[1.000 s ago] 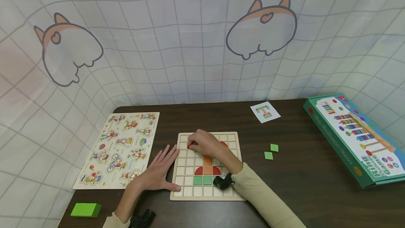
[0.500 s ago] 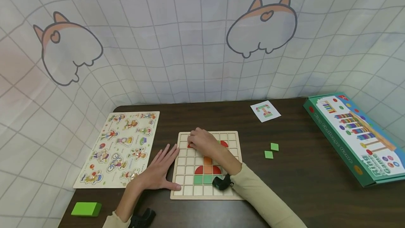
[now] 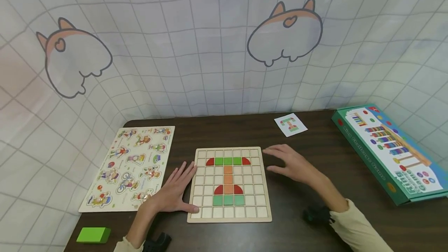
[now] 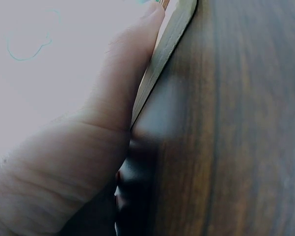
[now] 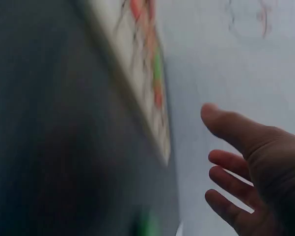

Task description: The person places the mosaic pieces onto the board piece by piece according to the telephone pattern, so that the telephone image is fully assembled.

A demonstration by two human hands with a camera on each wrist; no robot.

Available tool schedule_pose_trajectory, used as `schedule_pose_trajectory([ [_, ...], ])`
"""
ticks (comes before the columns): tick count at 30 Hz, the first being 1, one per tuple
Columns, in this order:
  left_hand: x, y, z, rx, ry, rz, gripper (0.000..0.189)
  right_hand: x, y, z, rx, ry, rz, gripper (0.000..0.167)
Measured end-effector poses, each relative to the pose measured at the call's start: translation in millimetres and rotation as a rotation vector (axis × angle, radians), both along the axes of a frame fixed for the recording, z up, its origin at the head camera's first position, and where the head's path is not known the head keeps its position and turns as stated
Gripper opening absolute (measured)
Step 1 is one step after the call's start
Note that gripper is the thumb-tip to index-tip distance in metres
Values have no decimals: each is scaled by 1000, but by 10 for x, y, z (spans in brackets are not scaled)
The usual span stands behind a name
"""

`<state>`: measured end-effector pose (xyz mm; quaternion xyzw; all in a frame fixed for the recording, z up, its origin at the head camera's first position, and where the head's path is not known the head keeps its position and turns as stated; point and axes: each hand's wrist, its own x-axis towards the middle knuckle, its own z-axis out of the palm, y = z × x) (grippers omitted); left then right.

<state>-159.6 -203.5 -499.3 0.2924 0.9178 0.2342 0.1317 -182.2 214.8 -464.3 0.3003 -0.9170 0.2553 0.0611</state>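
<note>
A wooden grid board (image 3: 264,201) bears red quarter-round pieces (image 3: 246,161), bright green squares (image 3: 228,161), orange squares (image 3: 228,179) and blue-green squares (image 3: 228,200), forming an I-like figure. My left hand (image 3: 177,193), fingers spread, rests at the board's left edge, its thumb on the near left corner. In the left wrist view the thumb (image 4: 130,64) lies along the board's edge (image 4: 164,54). Off the board's right side, my right hand (image 3: 292,164) hovers with loosely extended fingers and nothing in it. A blurred green patch (image 5: 146,223) shows below it in the right wrist view.
A picture card (image 3: 290,124) with a similar figure lies at the back. To the right is a green game box (image 3: 388,154); to the left, an illustrated puzzle board (image 3: 129,166). A green block (image 3: 93,235) sits at the front left. Curtain (image 3: 217,49) hangs behind the table.
My right hand has left the upper left red piece and moved right, off the board, uncovering the whole figure. It now hides the two loose green squares. The left hand stays put.
</note>
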Motion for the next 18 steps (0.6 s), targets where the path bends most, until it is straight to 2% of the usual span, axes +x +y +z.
schedule_pose_trajectory([
  [4,1,-1,-3,0,1,2,121,140,570,-141,8,-25,-99,58],
  [7,1,-7,-9,-2,5,7,121,179,819,-222,8,-18,-135,57],
  [14,7,-11,-11,14,-21,1,121,151,926,-250,13,12,-106,50],
  [18,5,-7,-6,14,-8,-6,121,144,921,-252,27,11,-97,46],
])
